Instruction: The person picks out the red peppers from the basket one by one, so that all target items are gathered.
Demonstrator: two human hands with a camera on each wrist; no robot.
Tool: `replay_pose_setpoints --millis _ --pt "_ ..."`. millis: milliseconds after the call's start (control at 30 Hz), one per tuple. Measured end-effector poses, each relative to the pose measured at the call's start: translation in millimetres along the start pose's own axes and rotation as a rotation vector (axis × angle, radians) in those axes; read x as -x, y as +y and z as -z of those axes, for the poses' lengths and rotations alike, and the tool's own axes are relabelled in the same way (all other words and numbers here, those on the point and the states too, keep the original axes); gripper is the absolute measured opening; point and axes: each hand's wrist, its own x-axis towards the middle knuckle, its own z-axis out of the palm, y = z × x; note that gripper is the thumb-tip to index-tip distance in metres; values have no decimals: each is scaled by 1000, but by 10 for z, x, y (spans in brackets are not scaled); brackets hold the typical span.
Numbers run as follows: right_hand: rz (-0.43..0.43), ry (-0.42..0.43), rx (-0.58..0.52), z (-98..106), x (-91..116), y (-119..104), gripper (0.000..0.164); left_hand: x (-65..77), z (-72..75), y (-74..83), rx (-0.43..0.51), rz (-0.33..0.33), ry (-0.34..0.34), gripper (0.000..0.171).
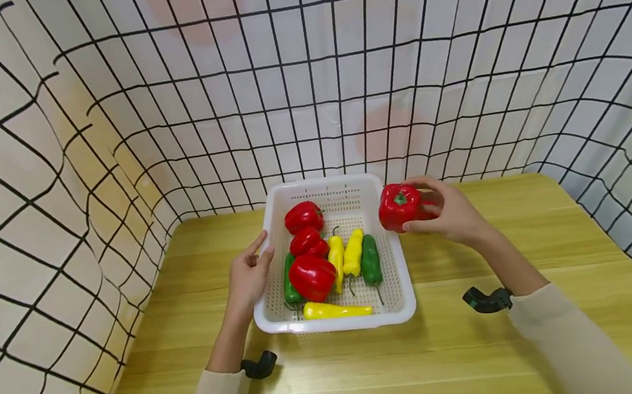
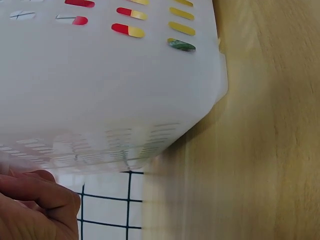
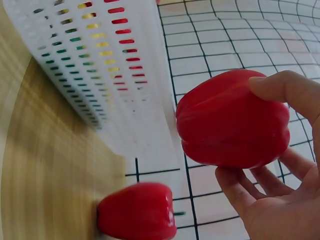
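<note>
A white slotted basket (image 1: 336,324) stands mid-table on the wooden table (image 1: 543,340). It holds red peppers (image 1: 312,277), yellow peppers (image 1: 353,252) and green peppers (image 1: 370,261). My right hand (image 1: 452,214) grips a red bell pepper (image 1: 399,207) just above the basket's right rim. This held red pepper (image 3: 232,120) sits between the thumb and fingers of that hand (image 3: 280,200). A second red pepper (image 3: 135,212) lies on the table below it, beside the basket wall (image 3: 100,65). My left hand (image 1: 248,273) rests against the basket's left wall (image 2: 110,90), its fingers (image 2: 35,205) loosely bent.
White cloth with a black grid (image 1: 304,94) walls in the table at the back and both sides. The table's left edge (image 1: 134,348) lies close to my left arm. Black wrist mounts (image 1: 487,300) hang under both forearms.
</note>
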Motion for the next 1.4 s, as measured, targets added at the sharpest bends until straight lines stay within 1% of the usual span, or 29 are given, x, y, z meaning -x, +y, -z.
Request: replay_pose_setpoints --millis 233,433,633,967,1100,1267,1400 --pt "10 19 2 126 145 66 77 6 12 22 -12 18 3 43" --pt "31 15 -6 196 206 195 75 7 28 2 5 7 1 44" --pt "-4 9 51 235 244 334 78 9 36 -15 14 -10 -3 44" --pt "-44 -24 41 221 293 618 80 10 22 -9 4 -2 1 44" --pt "-69 -50 45 203 308 695 80 10 21 7 1 3 -1 44" --pt "-112 -63 54 162 317 773 79 10 12 12 10 0 -4 44" --pt "-129 -73 62 131 333 826 80 25 4 18 15 -2 -5 44"
